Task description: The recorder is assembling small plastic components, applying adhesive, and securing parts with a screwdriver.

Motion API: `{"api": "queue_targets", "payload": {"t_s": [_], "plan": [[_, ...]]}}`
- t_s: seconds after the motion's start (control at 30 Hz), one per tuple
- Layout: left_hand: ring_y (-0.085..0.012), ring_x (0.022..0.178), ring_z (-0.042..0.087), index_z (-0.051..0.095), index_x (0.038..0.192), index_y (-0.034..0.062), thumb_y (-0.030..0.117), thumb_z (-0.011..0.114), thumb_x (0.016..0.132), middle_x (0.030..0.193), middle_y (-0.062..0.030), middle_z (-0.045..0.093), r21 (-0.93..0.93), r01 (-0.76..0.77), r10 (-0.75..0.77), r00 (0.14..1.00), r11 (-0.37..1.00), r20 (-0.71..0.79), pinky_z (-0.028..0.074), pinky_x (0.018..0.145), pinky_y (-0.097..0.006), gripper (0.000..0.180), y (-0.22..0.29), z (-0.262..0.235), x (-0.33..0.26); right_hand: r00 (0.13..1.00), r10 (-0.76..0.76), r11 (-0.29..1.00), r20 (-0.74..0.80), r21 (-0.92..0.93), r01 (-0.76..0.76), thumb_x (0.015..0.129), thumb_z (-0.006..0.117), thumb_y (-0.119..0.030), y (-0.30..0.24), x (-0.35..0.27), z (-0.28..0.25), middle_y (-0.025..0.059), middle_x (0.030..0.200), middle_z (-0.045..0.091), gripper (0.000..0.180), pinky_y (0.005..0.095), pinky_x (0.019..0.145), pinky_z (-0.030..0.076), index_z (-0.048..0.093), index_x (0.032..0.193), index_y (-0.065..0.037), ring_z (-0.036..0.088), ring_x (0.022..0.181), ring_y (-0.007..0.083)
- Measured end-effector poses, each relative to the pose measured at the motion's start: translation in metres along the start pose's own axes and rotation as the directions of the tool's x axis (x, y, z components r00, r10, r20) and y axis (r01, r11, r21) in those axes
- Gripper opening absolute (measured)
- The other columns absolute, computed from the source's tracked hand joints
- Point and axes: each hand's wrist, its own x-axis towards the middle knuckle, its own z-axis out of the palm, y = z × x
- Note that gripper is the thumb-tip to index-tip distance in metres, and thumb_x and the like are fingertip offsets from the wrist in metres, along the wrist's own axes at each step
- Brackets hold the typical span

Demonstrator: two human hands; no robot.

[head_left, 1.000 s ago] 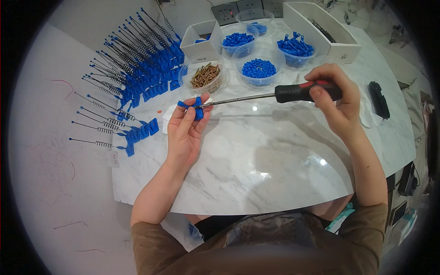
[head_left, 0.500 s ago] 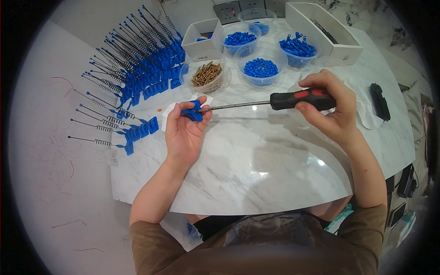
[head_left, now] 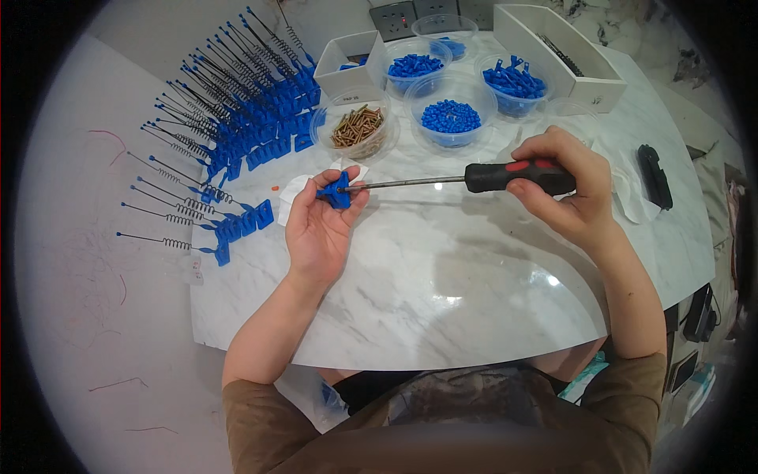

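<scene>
Between the thumb and fingers of my left hand [head_left: 320, 241] is a small blue plastic part [head_left: 338, 192]. My right hand [head_left: 572, 186] grips the black and red handle of a screwdriver [head_left: 517, 175]. Its long metal shaft reaches left, and the tip meets the blue part; any screw there is too small to make out. Just behind my left hand lies a piece of white paper [head_left: 292, 189]. To the left stand several blue clips with black coil springs and thin rods [head_left: 243, 225], set in a short row.
Many more spring-and-clip pieces [head_left: 260, 118] crowd the back left. Clear tubs hold brass-coloured screws [head_left: 357, 128], small blue caps [head_left: 450, 117] and longer blue parts [head_left: 513, 79]. White boxes [head_left: 545, 47] stand behind. A black tool [head_left: 654, 177] lies right on the marble-patterned table [head_left: 410, 316].
The screwdriver handle has turned slightly in my right hand, and its fingers have shifted a little. My left hand has moved very slightly right with the blue part.
</scene>
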Motion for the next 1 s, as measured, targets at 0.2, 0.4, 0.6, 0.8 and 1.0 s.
{"api": "queue_targets", "payload": {"t_s": [0.2,0.4,0.6,0.8,1.0], "plan": [[-0.0278,0.109,0.059,0.051,0.112,-0.0017,0.026,0.040,0.101,0.125,-0.0259,0.054,0.047,-0.014,0.017,0.997,0.999,-0.075,0.049,0.099,-0.040,0.032,-0.002,0.000,0.001,0.999,0.043,0.998,-0.006,0.047,-0.042,0.075,0.077,-0.015,0.000,-0.003,0.006,0.0057,0.075,0.065,0.023,0.0239,0.058,0.046,0.064,0.089,-0.004,0.062,0.064,0.0152],[-0.0282,0.107,0.060,0.052,0.110,-0.0012,0.026,0.040,0.101,0.123,-0.0259,0.056,0.065,-0.009,0.012,0.999,0.998,-0.045,0.049,0.098,-0.040,0.031,-0.002,-0.002,-0.001,0.978,0.208,0.970,-0.009,0.128,-0.205,0.078,0.075,-0.016,-0.006,-0.001,0.006,0.0035,0.065,0.061,0.018,0.0216,0.053,0.040,0.064,0.084,-0.003,0.055,0.057,0.0092],[-0.0269,0.102,0.061,0.052,0.112,-0.0007,0.029,0.038,0.102,0.124,-0.0241,0.055,0.095,-0.044,0.049,0.998,0.995,-0.050,0.050,0.096,-0.038,0.034,-0.003,0.006,-0.002,0.980,0.189,0.978,-0.059,0.095,-0.183,0.077,0.075,-0.014,-0.007,0.000,0.006,0.0030,0.065,0.061,0.016,0.0213,0.054,0.041,0.065,0.085,-0.003,0.055,0.058,0.0085],[-0.0204,0.094,0.061,0.053,0.112,0.0022,0.035,0.037,0.104,0.122,-0.0206,0.056,0.176,-0.157,0.181,0.975,0.972,-0.129,0.051,0.091,-0.034,0.037,-0.003,0.003,-0.001,0.965,-0.044,0.999,-0.258,-0.009,0.043,0.072,0.071,-0.005,-0.008,-0.005,-0.008,0.0052,0.065,0.062,0.012,0.0223,0.053,0.044,0.065,0.080,0.001,0.059,0.058,0.0099],[-0.0168,0.092,0.058,0.053,0.113,0.0022,0.034,0.039,0.104,0.121,-0.0190,0.055,0.142,-0.225,0.231,0.973,0.964,-0.027,0.048,0.081,-0.029,0.035,-0.003,-0.003,-0.002,0.919,-0.370,0.895,-0.133,-0.317,0.315,0.059,0.076,-0.008,-0.014,-0.005,-0.002,0.0042,0.057,0.051,0.022,0.0300,0.043,0.036,0.066,0.079,-0.006,0.048,0.046,0.0200]]}}
